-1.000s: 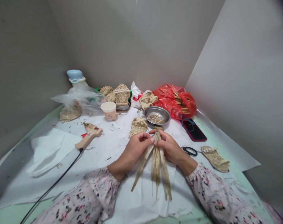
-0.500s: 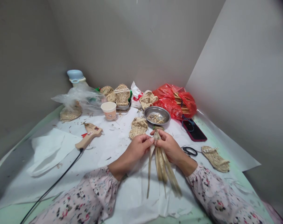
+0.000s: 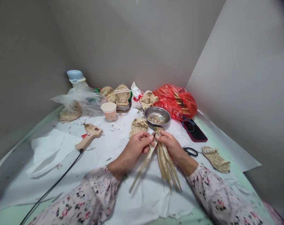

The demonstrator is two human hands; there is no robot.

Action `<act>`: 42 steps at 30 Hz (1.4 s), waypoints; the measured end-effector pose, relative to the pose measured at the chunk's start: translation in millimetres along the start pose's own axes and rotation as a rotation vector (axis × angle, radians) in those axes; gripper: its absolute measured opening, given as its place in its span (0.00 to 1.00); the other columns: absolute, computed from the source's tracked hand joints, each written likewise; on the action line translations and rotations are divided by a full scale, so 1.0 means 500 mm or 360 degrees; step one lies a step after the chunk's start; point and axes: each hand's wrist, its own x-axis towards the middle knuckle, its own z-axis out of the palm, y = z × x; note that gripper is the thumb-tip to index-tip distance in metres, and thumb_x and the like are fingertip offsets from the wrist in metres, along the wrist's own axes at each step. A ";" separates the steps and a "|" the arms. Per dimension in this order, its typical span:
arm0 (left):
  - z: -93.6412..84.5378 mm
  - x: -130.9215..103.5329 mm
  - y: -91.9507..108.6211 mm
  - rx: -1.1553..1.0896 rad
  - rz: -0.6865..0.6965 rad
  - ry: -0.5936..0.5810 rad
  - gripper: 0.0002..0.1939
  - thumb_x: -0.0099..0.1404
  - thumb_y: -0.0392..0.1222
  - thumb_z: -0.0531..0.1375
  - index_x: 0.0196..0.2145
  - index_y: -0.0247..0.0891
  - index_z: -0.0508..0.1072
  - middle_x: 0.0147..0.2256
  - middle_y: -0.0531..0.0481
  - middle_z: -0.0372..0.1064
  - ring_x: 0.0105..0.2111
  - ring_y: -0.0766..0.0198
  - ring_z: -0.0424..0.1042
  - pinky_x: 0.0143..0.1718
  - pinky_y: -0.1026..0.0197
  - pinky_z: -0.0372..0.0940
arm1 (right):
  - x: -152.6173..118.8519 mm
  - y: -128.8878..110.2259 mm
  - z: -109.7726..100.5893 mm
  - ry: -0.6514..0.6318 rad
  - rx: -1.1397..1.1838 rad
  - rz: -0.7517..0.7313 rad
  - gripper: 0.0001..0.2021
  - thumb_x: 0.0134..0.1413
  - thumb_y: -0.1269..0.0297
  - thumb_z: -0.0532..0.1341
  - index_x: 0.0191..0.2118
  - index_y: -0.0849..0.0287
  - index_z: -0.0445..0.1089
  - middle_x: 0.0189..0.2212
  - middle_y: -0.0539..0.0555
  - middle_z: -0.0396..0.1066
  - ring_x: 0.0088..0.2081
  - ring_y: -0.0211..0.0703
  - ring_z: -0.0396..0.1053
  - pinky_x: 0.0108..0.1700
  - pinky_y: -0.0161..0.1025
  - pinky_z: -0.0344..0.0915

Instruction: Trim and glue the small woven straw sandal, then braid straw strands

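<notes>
Several flat, dry straw strips (image 3: 164, 162) hang fanned out below a small woven end just past my fingertips. My right hand (image 3: 170, 146) is closed round the top of these strips, its thumb pressed on them. My left hand (image 3: 139, 147) is closed in a pinch at one strip that slants down to the left, apart from the others. Just beyond the hands lie a small woven straw slipper (image 3: 138, 125) and a metal bowl (image 3: 158, 110) with straw clippings. To the right are black-handled scissors (image 3: 190, 152) and another woven slipper (image 3: 216, 159).
A hot glue gun (image 3: 88, 136) with a black cord lies at left. Behind stand a paper cup (image 3: 109, 111), a blue-lidded bottle (image 3: 75, 76) under clear plastic, more woven pieces (image 3: 122, 95) and a red bag (image 3: 167, 93) of straw. A phone (image 3: 195, 131) lies at right.
My left hand has drawn one strip out to the left, away from the bundle. My right hand stays at the top of the strips.
</notes>
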 end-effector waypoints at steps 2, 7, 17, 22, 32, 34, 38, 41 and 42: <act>0.002 -0.002 0.001 0.0031 -0.0038 -0.0058 0.12 0.61 0.47 0.63 0.32 0.35 0.68 0.28 0.53 0.68 0.19 0.76 0.54 0.21 0.67 0.43 | 0.002 0.002 -0.004 0.0066 -0.0017 -0.0002 0.09 0.50 0.61 0.65 0.33 0.58 0.68 0.22 0.47 0.68 0.24 0.37 0.65 0.29 0.34 0.59; 0.008 -0.010 0.011 0.0073 -0.0167 -0.0163 0.12 0.59 0.46 0.64 0.29 0.35 0.69 0.27 0.52 0.67 0.18 0.76 0.51 0.20 0.66 0.40 | 0.007 -0.002 -0.011 0.0293 0.0048 -0.0051 0.10 0.47 0.61 0.66 0.34 0.57 0.68 0.22 0.45 0.66 0.22 0.37 0.63 0.27 0.36 0.59; 0.006 -0.012 0.003 0.0138 -0.0284 -0.0314 0.13 0.57 0.48 0.66 0.30 0.34 0.71 0.24 0.53 0.65 0.18 0.75 0.50 0.19 0.64 0.38 | 0.022 -0.020 -0.039 0.0694 0.0231 -0.0315 0.09 0.45 0.60 0.66 0.31 0.56 0.67 0.19 0.44 0.66 0.19 0.37 0.61 0.22 0.35 0.56; 0.008 -0.017 0.009 0.0148 -0.0338 -0.0344 0.14 0.58 0.49 0.65 0.30 0.35 0.70 0.20 0.56 0.60 0.17 0.74 0.49 0.18 0.65 0.38 | 0.035 -0.022 -0.075 0.0807 0.0413 -0.0329 0.12 0.45 0.58 0.66 0.26 0.55 0.62 0.17 0.44 0.64 0.18 0.35 0.60 0.21 0.34 0.59; 0.004 -0.003 0.010 -0.0208 -0.0200 -0.0003 0.26 0.61 0.64 0.57 0.33 0.34 0.73 0.23 0.51 0.66 0.20 0.70 0.59 0.21 0.66 0.51 | 0.021 -0.047 -0.052 0.0428 0.0376 -0.0131 0.14 0.47 0.55 0.64 0.24 0.54 0.58 0.16 0.44 0.54 0.16 0.34 0.51 0.16 0.34 0.51; 0.007 -0.002 0.016 -0.0333 -0.0155 0.0070 0.27 0.59 0.64 0.58 0.34 0.32 0.74 0.28 0.47 0.70 0.24 0.68 0.65 0.26 0.65 0.57 | 0.015 -0.046 -0.036 0.0322 0.0387 -0.0075 0.13 0.47 0.57 0.64 0.24 0.55 0.59 0.17 0.45 0.53 0.17 0.34 0.50 0.17 0.34 0.50; 0.016 -0.010 0.030 -0.0556 -0.0007 0.0110 0.28 0.61 0.62 0.58 0.39 0.30 0.74 0.32 0.42 0.73 0.29 0.64 0.70 0.33 0.63 0.63 | 0.008 -0.046 -0.025 0.0199 0.0558 -0.0108 0.09 0.43 0.62 0.64 0.25 0.56 0.62 0.18 0.45 0.51 0.19 0.34 0.49 0.19 0.32 0.50; 0.013 -0.011 0.036 -0.0695 0.0061 0.0165 0.28 0.63 0.61 0.55 0.40 0.29 0.75 0.33 0.40 0.74 0.30 0.63 0.71 0.36 0.62 0.64 | 0.007 -0.052 -0.031 0.0206 0.0647 -0.0183 0.09 0.45 0.61 0.62 0.24 0.55 0.61 0.19 0.44 0.47 0.19 0.34 0.46 0.19 0.33 0.48; 0.010 -0.010 0.037 -0.0735 0.0072 0.0180 0.28 0.64 0.61 0.54 0.39 0.29 0.75 0.33 0.40 0.74 0.31 0.63 0.71 0.36 0.62 0.64 | 0.007 -0.055 -0.033 0.0221 0.0662 -0.0219 0.10 0.45 0.61 0.62 0.23 0.55 0.59 0.18 0.44 0.46 0.19 0.34 0.44 0.19 0.33 0.48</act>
